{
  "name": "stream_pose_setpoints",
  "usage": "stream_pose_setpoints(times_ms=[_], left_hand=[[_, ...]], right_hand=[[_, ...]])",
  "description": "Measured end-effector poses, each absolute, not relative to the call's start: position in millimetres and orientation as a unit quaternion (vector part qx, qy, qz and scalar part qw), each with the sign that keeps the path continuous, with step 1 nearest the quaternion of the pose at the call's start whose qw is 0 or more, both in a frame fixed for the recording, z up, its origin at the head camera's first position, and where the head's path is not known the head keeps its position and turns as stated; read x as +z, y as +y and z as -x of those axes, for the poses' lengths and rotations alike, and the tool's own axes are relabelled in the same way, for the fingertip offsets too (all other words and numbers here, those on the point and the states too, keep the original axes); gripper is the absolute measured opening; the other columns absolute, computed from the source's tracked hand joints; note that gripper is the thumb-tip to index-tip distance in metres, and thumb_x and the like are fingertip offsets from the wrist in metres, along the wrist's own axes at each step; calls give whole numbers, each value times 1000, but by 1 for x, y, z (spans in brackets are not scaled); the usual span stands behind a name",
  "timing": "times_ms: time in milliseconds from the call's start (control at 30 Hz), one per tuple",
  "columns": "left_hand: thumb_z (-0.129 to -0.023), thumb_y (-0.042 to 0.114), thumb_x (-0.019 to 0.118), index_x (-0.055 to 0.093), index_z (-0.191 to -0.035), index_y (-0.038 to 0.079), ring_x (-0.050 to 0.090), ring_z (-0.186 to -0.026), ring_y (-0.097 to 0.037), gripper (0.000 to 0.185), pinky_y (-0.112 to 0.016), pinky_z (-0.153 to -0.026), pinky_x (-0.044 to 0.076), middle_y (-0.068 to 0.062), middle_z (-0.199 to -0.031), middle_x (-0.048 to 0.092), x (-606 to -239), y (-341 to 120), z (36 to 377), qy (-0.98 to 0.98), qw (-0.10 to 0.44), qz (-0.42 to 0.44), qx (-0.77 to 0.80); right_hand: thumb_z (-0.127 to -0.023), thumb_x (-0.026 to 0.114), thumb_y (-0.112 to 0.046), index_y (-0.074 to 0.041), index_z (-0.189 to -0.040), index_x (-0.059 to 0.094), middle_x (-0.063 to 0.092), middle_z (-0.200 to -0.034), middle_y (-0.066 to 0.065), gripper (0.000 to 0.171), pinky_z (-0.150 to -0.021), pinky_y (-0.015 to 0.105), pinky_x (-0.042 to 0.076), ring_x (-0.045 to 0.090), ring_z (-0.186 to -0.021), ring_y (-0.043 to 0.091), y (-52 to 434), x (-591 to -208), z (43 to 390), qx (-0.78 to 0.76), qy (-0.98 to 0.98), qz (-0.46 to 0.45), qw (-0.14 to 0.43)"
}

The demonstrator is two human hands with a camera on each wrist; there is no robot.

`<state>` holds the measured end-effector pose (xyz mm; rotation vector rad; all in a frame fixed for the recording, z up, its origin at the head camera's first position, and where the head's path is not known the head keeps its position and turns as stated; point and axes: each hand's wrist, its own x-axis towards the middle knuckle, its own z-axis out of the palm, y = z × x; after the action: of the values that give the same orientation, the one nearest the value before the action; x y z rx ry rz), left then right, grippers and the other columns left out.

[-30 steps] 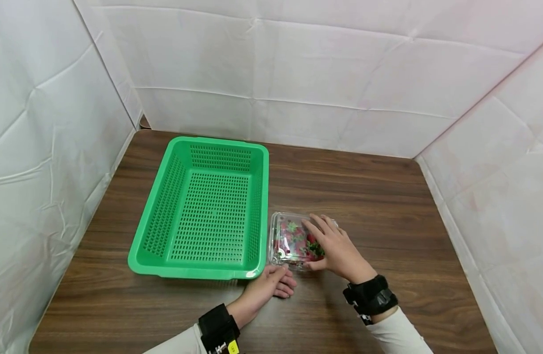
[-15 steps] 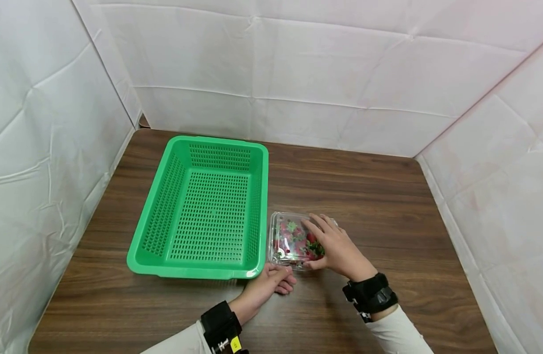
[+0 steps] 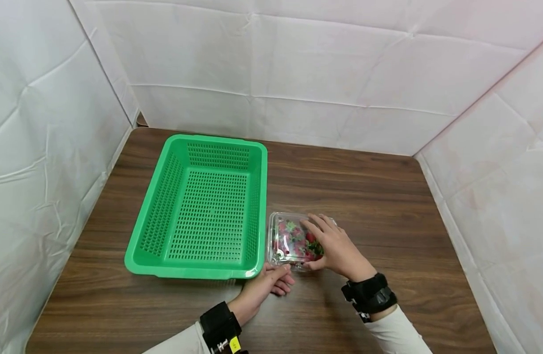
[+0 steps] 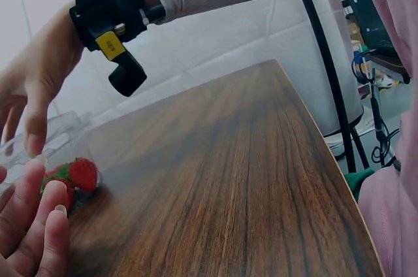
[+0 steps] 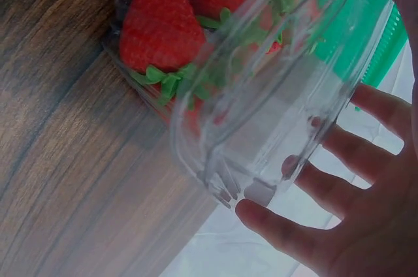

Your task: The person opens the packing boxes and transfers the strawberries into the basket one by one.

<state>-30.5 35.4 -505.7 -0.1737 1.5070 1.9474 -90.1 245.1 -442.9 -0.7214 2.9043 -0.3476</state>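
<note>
A clear plastic clamshell box of strawberries lies on the wooden table, its lid down. My right hand spans the top of the box from the right and grips it, thumb at the near edge and fingers spread towards the far edge. In the right wrist view its fingertips touch the clear rim. At the near edge, my left hand lies low on the table, the thumb against the box's lip. The left wrist view shows the left fingers loosely extended beside the strawberries.
A green perforated plastic basket stands just left of the box, close to the left hand. White sheeting walls the brown table at the back and both sides. A black stand rises beyond the table edge.
The left thumb has shifted slightly along the near lip of the box. The right hand keeps its place on the box, and the whole head view has drifted a little.
</note>
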Motion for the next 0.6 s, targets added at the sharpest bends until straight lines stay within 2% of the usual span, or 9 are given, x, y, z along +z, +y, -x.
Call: stream_pose_setpoints(times_ms=[100,333,467,600], left_hand=[[-97,36,57,48,-116,4,63,-69,-7,38,-25,-68,52,1,-86,68,-504,36,31,578,333,72,741],[-98,29,52,59,-104,0,63,-61,-6,30,-22,-59,51,4,-76,68,-501,36,31,583,324,68,742],[-98,29,51,59,-102,1,63,-59,-7,29,-22,-58,51,3,-74,67,-501,37,32,588,329,71,736],[-96,22,48,63,-100,-5,63,-55,-6,31,-20,-54,50,3,-70,67,-504,43,33,591,331,70,732]], right_hand=[[-64,88,-44,-13,-148,40,40,-151,16,101,-98,67,39,35,-140,43,245,-442,90,-118,962,240,62],[-66,87,-45,-10,-147,41,46,-147,16,99,-98,67,39,39,-136,39,241,-443,88,-116,961,247,52],[-66,87,-42,-11,-147,41,45,-148,15,98,-98,67,39,39,-136,39,240,-443,88,-126,960,244,57],[-67,87,-39,-11,-147,41,45,-147,16,97,-95,69,40,40,-136,40,241,-442,89,-127,959,248,62]])
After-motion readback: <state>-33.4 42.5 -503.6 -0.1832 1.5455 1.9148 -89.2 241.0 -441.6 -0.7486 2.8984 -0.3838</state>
